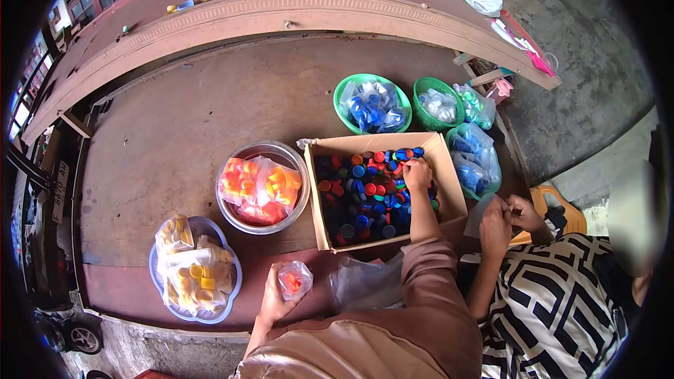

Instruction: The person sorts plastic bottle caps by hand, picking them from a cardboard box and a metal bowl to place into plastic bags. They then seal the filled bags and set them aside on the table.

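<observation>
My left hand [276, 293] is wrapped round a small clear plastic bag [295, 280] with orange-red caps inside, near the table's front edge. Over the right part of an open cardboard box [320, 234], my right hand [418, 173] reaches down among blue, red and a few green bottle caps [370, 189]. Its fingers are bent together at the caps; whether one is between them is too small to tell. Flat empty plastic bags [365, 283] lie between the box and my body. Left of the box, a metal bowl [305, 196] holds bagged orange and red caps.
A blue-rimmed basin [235, 267] holds bagged yellow caps. Behind and right of the box stand green baskets [340, 92] with bagged caps. At the right, another person's hands [502, 219] hold a clear bag. A raised wooden ledge [281, 12] crosses the back.
</observation>
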Action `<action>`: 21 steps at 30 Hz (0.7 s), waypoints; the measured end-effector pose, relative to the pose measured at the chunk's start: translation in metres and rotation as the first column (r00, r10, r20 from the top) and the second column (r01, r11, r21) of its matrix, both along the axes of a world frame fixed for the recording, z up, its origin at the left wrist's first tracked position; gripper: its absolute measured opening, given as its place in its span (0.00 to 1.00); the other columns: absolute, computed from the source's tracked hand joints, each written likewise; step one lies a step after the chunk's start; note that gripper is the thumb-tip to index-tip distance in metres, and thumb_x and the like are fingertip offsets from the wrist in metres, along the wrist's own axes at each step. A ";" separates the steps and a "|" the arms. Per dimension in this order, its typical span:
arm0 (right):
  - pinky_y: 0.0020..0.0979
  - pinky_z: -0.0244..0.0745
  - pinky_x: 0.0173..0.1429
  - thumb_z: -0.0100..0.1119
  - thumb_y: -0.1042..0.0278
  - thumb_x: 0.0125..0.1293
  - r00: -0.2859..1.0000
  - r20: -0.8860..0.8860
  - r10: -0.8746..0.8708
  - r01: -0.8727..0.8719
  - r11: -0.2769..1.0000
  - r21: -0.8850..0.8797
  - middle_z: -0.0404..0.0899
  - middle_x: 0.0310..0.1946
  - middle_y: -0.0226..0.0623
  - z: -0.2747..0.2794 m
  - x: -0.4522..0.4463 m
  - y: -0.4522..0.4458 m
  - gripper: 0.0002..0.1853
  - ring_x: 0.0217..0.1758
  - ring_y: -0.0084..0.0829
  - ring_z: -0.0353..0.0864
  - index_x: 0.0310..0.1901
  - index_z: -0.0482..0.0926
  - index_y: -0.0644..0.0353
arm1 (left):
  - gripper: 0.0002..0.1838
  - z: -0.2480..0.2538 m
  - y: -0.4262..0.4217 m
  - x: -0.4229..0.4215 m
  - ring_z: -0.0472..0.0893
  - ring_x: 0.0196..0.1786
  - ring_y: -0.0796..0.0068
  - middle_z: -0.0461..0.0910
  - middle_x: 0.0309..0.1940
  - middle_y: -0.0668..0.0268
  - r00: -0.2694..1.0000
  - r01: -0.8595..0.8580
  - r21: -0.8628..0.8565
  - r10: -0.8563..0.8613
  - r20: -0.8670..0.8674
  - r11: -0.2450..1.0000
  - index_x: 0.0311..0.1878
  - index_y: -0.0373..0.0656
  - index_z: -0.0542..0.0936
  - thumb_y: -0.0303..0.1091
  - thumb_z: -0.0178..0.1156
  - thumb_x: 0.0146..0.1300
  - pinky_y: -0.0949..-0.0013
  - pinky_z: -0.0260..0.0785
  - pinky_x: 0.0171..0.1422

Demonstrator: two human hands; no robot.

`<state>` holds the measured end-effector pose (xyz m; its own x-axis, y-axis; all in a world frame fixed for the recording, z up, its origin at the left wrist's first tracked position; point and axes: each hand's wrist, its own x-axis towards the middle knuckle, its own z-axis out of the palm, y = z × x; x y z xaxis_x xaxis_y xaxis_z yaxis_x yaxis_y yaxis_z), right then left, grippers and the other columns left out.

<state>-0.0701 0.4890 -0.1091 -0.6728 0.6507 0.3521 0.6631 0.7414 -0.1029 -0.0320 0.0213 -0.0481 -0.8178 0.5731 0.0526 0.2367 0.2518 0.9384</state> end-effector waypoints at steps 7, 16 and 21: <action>0.21 0.67 0.28 0.58 0.75 0.55 0.679 -0.715 0.167 -0.560 0.748 -0.357 0.75 0.21 0.29 0.085 0.003 -0.091 0.02 0.25 0.17 0.72 0.27 0.78 0.63 | 0.35 -0.008 0.000 0.000 0.75 0.48 0.51 0.72 0.45 0.50 0.999 -0.018 0.008 0.018 -0.049 1.000 0.52 0.36 0.63 0.31 0.72 0.40 0.59 0.68 0.52; 0.38 0.72 0.34 0.64 0.66 0.47 0.251 -0.286 0.925 -0.880 0.095 -0.466 0.73 0.26 0.37 0.084 0.049 -0.297 0.08 0.29 0.39 0.77 0.23 0.78 0.61 | 0.34 -0.013 0.000 0.000 0.75 0.48 0.52 0.72 0.44 0.51 0.992 0.024 0.090 -0.013 -0.129 0.996 0.53 0.37 0.64 0.32 0.71 0.43 0.60 0.68 0.53; 0.31 0.74 0.35 0.67 0.65 0.50 0.258 -0.460 0.849 -0.851 -0.025 -0.525 0.77 0.32 0.36 0.130 0.037 -0.257 0.12 0.31 0.33 0.78 0.38 0.82 0.57 | 0.36 0.000 0.005 0.004 0.74 0.50 0.53 0.71 0.46 0.51 1.000 -0.013 0.036 0.014 -0.021 0.999 0.53 0.37 0.63 0.31 0.72 0.41 0.60 0.68 0.53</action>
<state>-0.0328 0.2321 0.0208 -0.8886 -0.4022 0.2206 -0.4124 0.4901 -0.7679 -0.0281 0.0263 -0.0484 -0.8239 0.5594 0.0908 0.2539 0.2213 0.9416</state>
